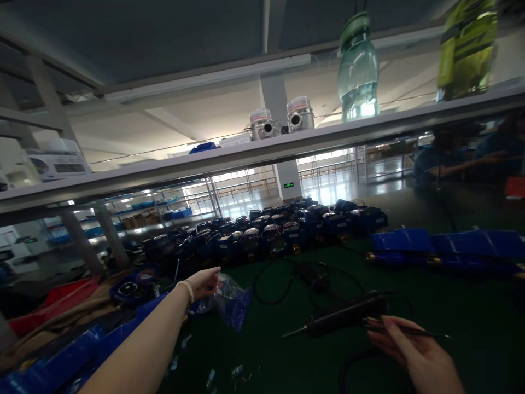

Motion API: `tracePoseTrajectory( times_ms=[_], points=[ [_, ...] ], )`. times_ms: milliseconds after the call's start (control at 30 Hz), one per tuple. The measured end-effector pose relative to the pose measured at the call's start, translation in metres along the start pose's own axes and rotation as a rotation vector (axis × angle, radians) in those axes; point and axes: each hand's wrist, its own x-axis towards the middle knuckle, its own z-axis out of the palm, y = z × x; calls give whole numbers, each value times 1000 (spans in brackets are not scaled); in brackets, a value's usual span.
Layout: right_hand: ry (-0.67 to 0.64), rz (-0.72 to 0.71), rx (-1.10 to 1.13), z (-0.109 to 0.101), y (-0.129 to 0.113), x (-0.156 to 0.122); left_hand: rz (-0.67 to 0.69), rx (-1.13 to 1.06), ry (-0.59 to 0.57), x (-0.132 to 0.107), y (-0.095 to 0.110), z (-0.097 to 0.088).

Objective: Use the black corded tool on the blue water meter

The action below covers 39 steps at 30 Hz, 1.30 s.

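My left hand (204,283) pinches a clear plastic bag (228,301) over the green tabletop (451,306); my right hand (410,353), fingers closed, holds a thin tool (414,330) beside a black electric screwdriver (342,316)

Two hands show: the left hand (204,283) on one clear plastic bag (229,301), the right hand (414,355) by one black electric screwdriver (344,316). On the far shelf (246,156) stand two steel cans (283,117) and two bottles (358,68). The blue meters (270,235) massed at the far left are too many to count. Two people (471,153) sit far right.
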Motion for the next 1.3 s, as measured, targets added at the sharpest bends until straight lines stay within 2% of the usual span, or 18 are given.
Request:
tracePoseTrajectory(
  times_ms=[200, 300, 433, 700, 933, 1033, 1133, 1233, 1300],
  points=[
    [-33, 44, -34, -1, -2, -3, 34, 57, -237, 6, 3, 8],
    [-59, 30, -41, -2, 0, -2, 31, 91, -297, 10, 1, 11],
    [-77, 30, -56, -2, 3, -1, 33, 112, -293, 7, 3, 16],
    [-55, -11, -67, 8, -6, -14, 8, 138, -217, -20, 16, 23],
    [-40, -32, -71, 12, -8, -13, 68, 162, -222, -15, 9, 21],
    [-73, -33, -152, 12, -8, -14, 104, 256, -129, -11, 7, 24],
    [-92, -26, -276, 14, -9, -16, 182, 436, 52, -16, 15, 23],
    [-137, -12, -395, 18, -8, -18, 355, 566, 265, -36, 28, 20],
    [-192, -9, -521, 20, -8, -18, 470, 597, 334, -61, 32, 23]
  ],
)
